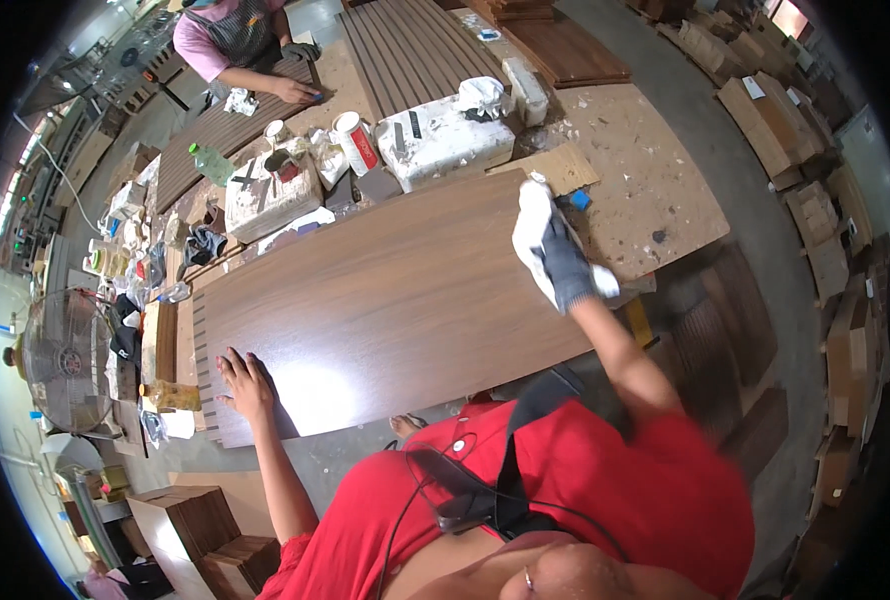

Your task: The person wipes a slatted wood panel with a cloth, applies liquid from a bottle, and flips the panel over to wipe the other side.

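A long brown wood-grain panel (395, 290) lies flat across the table in front of me, its left end edged with dark slats. My left hand (247, 388) is bare and rests near that left end, fingers spread and holding nothing. At the opposite end, my right hand (565, 265), in a dark grey glove, presses a white cloth (535, 215) against the panel's right edge. The cloth bunches out around the fingers, which partly cover it. Just past the cloth lies a small blue piece (580, 201) on a cardboard scrap (550, 168).
White foam blocks (445, 145), a red-and-white can (356, 142) and a green bottle (210, 163) stand beyond the panel. Across the table, another person (240, 45) works on a slatted panel (225, 130). A fan (65, 360) stands at left; cardboard boxes (775, 125) line the right.
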Action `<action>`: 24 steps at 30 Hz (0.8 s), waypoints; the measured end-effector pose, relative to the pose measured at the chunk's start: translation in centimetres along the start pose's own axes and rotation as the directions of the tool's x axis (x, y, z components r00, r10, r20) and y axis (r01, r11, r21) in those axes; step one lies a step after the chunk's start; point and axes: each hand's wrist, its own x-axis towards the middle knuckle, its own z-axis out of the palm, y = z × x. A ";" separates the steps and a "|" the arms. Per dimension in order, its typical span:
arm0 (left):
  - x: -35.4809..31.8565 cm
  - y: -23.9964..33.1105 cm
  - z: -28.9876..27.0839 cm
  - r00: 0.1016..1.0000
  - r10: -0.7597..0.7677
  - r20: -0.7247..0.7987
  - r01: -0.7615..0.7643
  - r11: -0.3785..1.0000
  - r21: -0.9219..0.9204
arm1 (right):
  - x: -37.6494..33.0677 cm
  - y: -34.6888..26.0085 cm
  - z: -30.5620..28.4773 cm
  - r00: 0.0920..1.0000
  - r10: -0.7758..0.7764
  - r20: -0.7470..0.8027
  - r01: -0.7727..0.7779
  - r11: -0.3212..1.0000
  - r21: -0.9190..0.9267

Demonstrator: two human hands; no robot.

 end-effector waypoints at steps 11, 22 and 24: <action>-0.3 0.4 -1.1 0.998 -0.069 -0.006 0.069 0.998 0.010 | -9.8 2.0 -1.3 0.986 0.146 0.081 -0.149 0.988 0.027; -1.9 -1.2 -2.6 0.999 0.045 0.008 -0.044 0.995 -0.088 | 3.0 -1.5 0.8 0.879 0.463 0.119 -0.330 0.408 0.851; -3.1 -1.4 -3.6 0.999 0.047 0.005 -0.046 0.994 -0.102 | 1.2 -2.3 0.2 0.843 0.505 0.182 -0.374 0.308 0.875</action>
